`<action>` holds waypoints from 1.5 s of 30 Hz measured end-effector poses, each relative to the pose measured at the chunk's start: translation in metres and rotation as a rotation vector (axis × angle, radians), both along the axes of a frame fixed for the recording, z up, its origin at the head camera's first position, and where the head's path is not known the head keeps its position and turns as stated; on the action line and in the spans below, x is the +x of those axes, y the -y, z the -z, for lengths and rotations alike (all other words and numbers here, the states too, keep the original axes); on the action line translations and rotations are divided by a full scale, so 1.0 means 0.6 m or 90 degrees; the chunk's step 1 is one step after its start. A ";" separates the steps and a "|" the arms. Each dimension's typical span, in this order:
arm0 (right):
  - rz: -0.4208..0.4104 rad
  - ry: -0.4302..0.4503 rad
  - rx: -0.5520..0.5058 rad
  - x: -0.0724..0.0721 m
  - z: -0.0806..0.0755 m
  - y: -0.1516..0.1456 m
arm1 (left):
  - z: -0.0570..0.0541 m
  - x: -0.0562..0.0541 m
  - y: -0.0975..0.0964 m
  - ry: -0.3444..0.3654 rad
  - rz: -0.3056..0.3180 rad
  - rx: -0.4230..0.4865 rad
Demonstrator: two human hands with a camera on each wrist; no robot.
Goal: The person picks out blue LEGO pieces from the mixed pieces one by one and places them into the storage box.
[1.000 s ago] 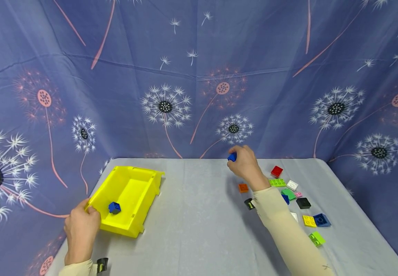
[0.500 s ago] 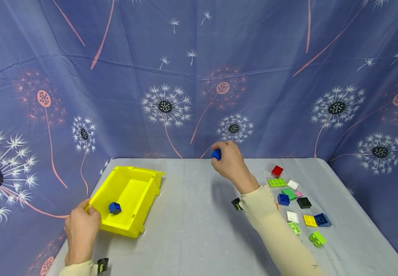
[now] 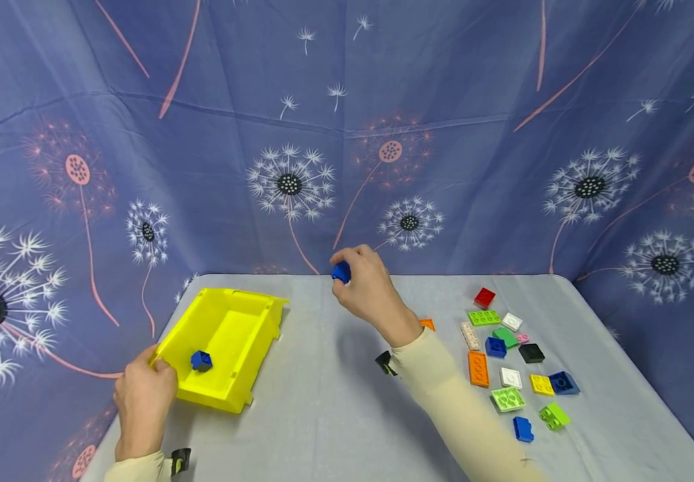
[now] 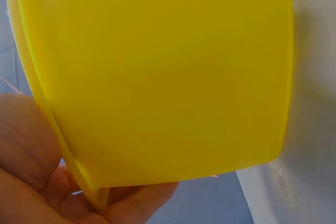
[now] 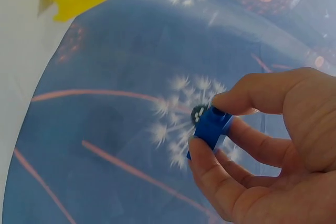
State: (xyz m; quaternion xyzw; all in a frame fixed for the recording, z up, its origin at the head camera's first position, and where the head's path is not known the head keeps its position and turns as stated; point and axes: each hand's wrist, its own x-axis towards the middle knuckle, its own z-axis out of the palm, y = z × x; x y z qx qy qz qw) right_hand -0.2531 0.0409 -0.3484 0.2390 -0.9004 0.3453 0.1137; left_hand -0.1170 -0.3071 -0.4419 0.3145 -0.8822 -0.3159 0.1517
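My left hand [image 3: 144, 398] grips the near left corner of a yellow plastic bin [image 3: 249, 358]. In the left wrist view, thumb and fingers pinch the lip of its yellow wall [image 4: 173, 77]. Inside the bin lies one dark blue toy brick [image 3: 201, 361]. Raised above the middle of the table, my right hand [image 3: 371, 288] pinches another blue toy brick [image 3: 341, 272]. The right wrist view shows that blue brick [image 5: 210, 127] between the thumb and fingertips, with a round stud on one end.
Loose bricks lie scattered on the table's right side, among them a red brick [image 3: 484, 297], an orange brick [image 3: 478, 369], a black brick [image 3: 531, 353] and a blue brick [image 3: 523, 429]. A patterned curtain [image 3: 347, 134] hangs behind the grey tabletop [image 3: 298, 402].
My right hand has moved left with the blue brick, from near the loose bricks toward the bin. More bricks show from behind the right sleeve. The left hand stays on the bin.
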 end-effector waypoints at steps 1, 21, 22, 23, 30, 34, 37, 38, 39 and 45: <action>-0.006 -0.005 -0.003 0.002 -0.001 0.006 | 0.000 0.000 0.000 -0.004 0.002 -0.001; -0.115 -0.035 -0.006 0.047 -0.005 0.111 | 0.002 0.001 -0.001 -0.015 0.010 -0.033; -0.118 -0.034 -0.005 0.048 -0.004 0.115 | 0.002 0.001 -0.001 -0.015 0.011 -0.033; -0.120 -0.035 -0.004 0.049 -0.003 0.119 | 0.002 0.001 -0.001 -0.015 0.011 -0.033; -0.150 -0.031 -0.009 0.058 -0.001 0.155 | 0.000 0.000 0.003 -0.008 0.010 -0.021; -0.162 -0.033 0.000 0.065 0.003 0.176 | 0.002 0.000 0.004 -0.008 0.009 -0.014; -0.164 -0.031 0.014 0.070 0.007 0.190 | 0.004 0.001 0.003 -0.009 0.008 -0.014; -0.166 -0.030 0.017 0.072 0.008 0.195 | 0.005 0.001 0.003 -0.009 0.008 -0.013; -0.168 -0.030 0.021 0.074 0.009 0.199 | 0.005 0.001 0.003 -0.009 0.007 -0.012; -0.182 -0.042 0.037 0.081 0.017 0.221 | 0.005 0.002 0.002 -0.017 0.007 -0.018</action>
